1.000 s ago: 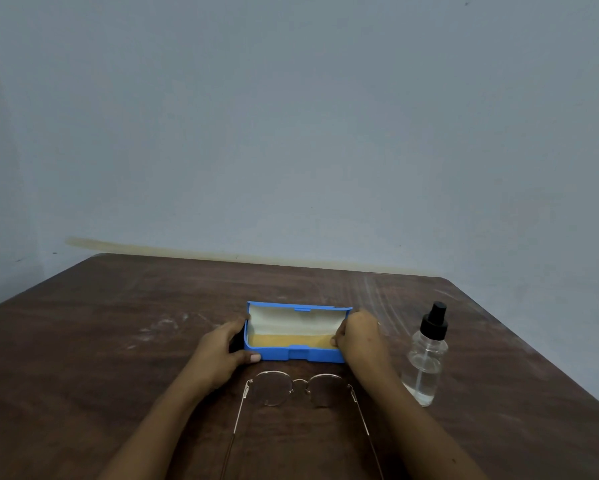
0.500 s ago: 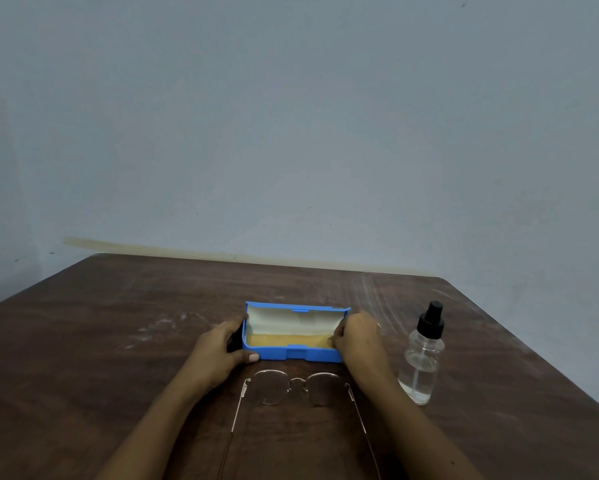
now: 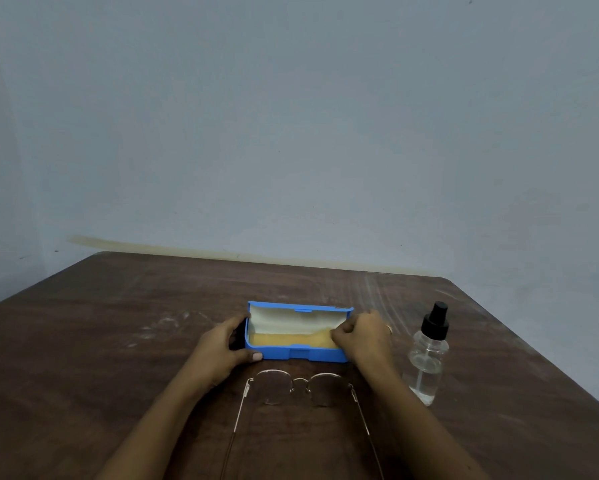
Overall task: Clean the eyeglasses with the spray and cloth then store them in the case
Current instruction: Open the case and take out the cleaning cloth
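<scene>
dark wood tabletop [image 3: 100,358], pale bare wall. left grip [image 3: 218,351] curls round the open case [image 3: 300,353] at its left end; right grip [image 3: 364,337] pinches the soft, light cloth [image 3: 284,339] inside. eyeglasses [image 3: 274,386] lie just near of the case: thin wire, likely fragile, best lifted by the bridge.

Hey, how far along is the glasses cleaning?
Done: the blue plastic case is open. In hand: the left hand holds its end while the right hand pinches the yellow cloth inside. Left: the clear spray bottle stands untouched and the wire-rimmed eyeglasses lie unfolded, so spraying, wiping and storing remain.
</scene>
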Demonstrator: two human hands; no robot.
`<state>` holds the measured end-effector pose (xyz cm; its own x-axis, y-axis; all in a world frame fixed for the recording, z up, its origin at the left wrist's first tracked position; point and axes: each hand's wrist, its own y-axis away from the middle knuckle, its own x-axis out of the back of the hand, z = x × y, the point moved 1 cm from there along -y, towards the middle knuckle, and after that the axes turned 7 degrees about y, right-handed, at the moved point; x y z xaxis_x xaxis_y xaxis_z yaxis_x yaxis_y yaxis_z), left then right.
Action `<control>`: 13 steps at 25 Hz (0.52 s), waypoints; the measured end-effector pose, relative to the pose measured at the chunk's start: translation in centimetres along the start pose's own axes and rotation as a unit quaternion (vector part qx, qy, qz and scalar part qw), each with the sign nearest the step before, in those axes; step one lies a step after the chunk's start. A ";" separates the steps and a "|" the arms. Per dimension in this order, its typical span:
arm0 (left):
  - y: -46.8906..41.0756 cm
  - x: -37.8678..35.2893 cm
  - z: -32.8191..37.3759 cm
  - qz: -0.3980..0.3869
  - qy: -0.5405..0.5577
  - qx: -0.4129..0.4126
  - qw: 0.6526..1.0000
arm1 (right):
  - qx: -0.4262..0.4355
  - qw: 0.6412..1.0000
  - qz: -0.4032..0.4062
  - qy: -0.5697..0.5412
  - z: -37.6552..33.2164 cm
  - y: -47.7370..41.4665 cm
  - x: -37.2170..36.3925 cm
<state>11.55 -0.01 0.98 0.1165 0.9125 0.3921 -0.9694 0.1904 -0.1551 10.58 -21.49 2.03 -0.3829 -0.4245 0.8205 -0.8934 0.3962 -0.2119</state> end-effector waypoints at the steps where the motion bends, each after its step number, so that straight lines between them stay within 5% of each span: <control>1: -0.1 0.0 -0.1 -0.001 0.010 0.004 1.000 | -0.015 0.999 0.003 -0.032 0.0 0.0 0.1; 13: -0.3 0.1 -0.4 -0.019 0.065 0.014 0.998 | -0.006 0.943 -0.084 -0.321 -0.9 2.0 3.2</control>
<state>11.89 0.13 0.70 0.1794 0.9444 0.2754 -0.9691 0.2178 -0.1158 7.78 -21.35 4.67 -0.3041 -0.8862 0.3495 -0.9526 0.2879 -0.0985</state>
